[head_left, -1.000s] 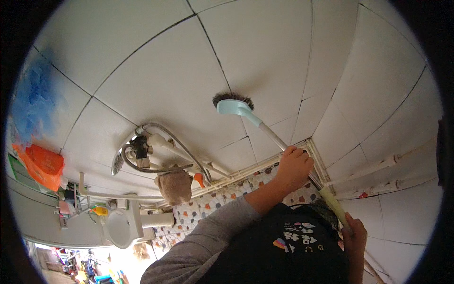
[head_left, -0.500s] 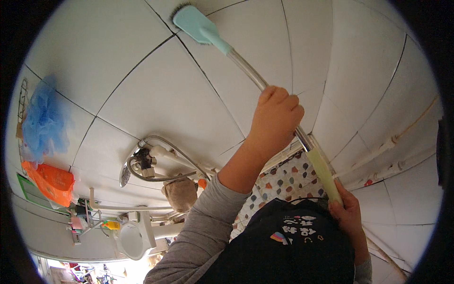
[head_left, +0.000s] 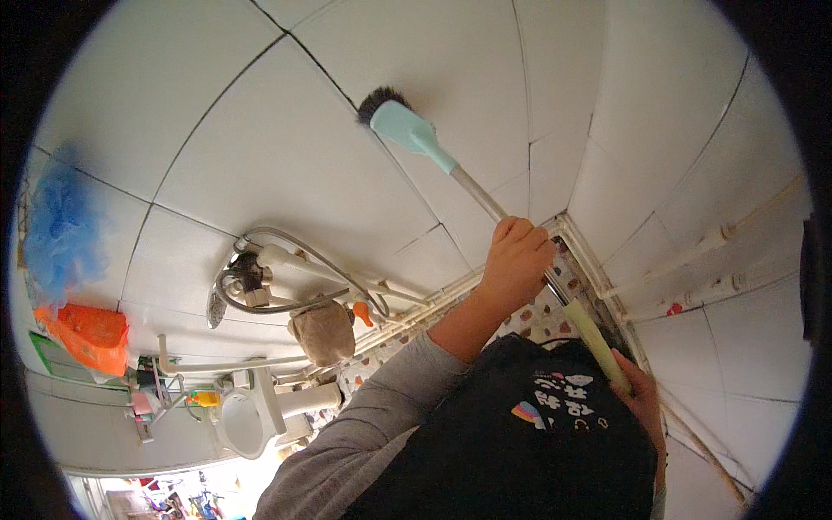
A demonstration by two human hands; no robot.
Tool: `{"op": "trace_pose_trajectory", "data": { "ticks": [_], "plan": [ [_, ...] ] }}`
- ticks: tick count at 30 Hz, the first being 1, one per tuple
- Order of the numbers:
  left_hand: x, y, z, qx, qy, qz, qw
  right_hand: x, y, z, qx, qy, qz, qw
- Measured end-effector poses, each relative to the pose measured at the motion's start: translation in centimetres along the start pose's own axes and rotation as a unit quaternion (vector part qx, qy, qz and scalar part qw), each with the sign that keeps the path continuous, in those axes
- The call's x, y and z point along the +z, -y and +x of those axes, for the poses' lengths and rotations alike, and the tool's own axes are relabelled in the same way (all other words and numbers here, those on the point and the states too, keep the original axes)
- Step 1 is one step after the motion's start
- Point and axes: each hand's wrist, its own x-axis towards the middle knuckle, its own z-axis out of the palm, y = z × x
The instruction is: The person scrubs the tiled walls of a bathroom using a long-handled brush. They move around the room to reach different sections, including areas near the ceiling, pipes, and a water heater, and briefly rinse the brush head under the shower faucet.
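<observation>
A long-handled scrub brush [head_left: 407,130] slants up and left across the view. Its pale turquoise head has dark bristles, which meet the white tiled wall [head_left: 286,130] beside a dark grout line. My left hand [head_left: 518,260] is closed round the metal pole, about midway along. Lower down, my right hand [head_left: 640,390] wraps the pale green grip at the pole's end; part of that hand is hidden behind the grip and my dark apron [head_left: 511,433].
Left of my arm, a shower head with hose [head_left: 251,282] and a brown cloth [head_left: 322,331] hang by pipes. Further left are a blue bath puff [head_left: 65,225], an orange bag [head_left: 87,336] and a white washbasin [head_left: 247,423]. Pipes [head_left: 693,295] run along the right wall.
The brush head has come down and a little right along the wall, with more bristles showing now. My left hand has dropped with the pole; both hands keep their hold.
</observation>
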Motion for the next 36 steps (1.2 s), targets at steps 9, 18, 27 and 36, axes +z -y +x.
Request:
{"op": "trace_pose_trajectory", "data": {
  "ticks": [9, 18, 27, 36],
  "plan": [
    [5.5, 0.1, -4.3, -0.043, 0.095, -0.038, 0.994, -0.4, 0.8, -1.4, -0.008, -0.04, -0.068, 0.997],
    [5.0, -0.3, -3.5, -0.102, 0.066, -0.105, 0.987, -2.4, 8.6, -1.8, -0.148, -0.142, -0.42, 0.884],
    [7.0, 6.5, -8.4, -0.23, 0.058, 0.0, 0.972, 2.4, 8.9, 6.6, -0.246, -0.098, -0.593, 0.761],
    [8.5, 11.6, -16.5, -0.392, 0.105, 0.065, 0.912, 8.9, 7.0, 14.4, -0.382, -0.016, -0.57, 0.727]
  ]
}}
